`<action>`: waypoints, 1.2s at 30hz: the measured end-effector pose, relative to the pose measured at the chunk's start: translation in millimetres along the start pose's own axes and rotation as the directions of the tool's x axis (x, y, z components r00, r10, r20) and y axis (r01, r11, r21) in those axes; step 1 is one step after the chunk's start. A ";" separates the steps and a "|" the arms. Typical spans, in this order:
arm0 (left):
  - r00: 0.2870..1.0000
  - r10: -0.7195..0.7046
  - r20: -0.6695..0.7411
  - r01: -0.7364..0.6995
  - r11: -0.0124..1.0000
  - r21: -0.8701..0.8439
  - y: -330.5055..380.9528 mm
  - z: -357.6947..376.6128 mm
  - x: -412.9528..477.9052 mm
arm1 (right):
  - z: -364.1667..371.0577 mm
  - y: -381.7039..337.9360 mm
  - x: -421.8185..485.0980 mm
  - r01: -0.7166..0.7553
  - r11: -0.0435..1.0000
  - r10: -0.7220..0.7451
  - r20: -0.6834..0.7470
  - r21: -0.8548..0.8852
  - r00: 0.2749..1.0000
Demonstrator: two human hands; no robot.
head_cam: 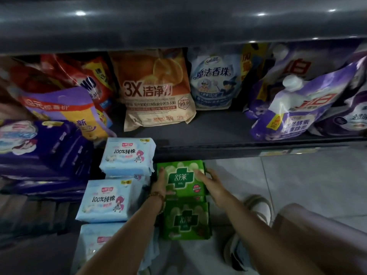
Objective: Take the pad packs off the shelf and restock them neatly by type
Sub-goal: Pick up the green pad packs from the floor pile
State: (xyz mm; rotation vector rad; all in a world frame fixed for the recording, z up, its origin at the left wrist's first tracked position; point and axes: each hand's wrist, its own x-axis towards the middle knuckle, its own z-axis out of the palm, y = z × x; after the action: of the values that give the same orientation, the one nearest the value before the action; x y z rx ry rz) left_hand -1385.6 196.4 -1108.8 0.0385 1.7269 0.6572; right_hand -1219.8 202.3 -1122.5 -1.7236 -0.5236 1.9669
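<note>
I am in the placing step. My left hand (159,183) holds the left edge of the upper green pack (181,180), and my right hand (209,182) holds its right side, with one finger laid flat across the front and the others round the edge, so the pack is pinched between both hands. It sits just behind the lower green pack (185,220), the two printed crosses facing the same way. Immediately to the left is a column of light blue packs (108,199), and beyond those lie the purple packs (45,149). I judge the greens are being built into their own row by type. The next move calls for squaring this pack against the one in front, keeping it clear of the blue column, then letting go with both hands. I cannot tell what surface the green packs rest on, because it is dark there and my forearms cover part of it. The nearest blue pack is cut off by my left arm, and the purple packs are blurred. Above, detergent bags (156,90) crowd the shelf (218,132), and pale floor (307,175) shows at right.
</note>
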 end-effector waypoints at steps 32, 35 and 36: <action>0.918 0.082 0.388 -0.146 0.979 0.140 -6.1 11.7 -64.6 | -29.4 -21.9 -60.8 0.101 0.992 -0.111 0.129 0.082 0.985; 0.907 0.086 0.413 -0.179 0.965 0.192 -2.1 14.0 -101.7 | -36.0 -29.0 -92.8 0.142 0.988 -0.147 0.084 0.066 0.985; 0.896 0.107 0.431 -0.205 0.961 0.187 -1.0 13.6 -114.5 | -38.7 -30.8 -104.0 0.157 0.986 -0.161 0.078 0.054 0.984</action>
State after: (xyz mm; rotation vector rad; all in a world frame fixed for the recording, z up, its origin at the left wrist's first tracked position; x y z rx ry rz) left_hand -1341.7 159.1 -1009.0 0.4553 1.3799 0.5176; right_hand -1168.0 166.7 -1026.0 -1.5284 -0.6181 1.9268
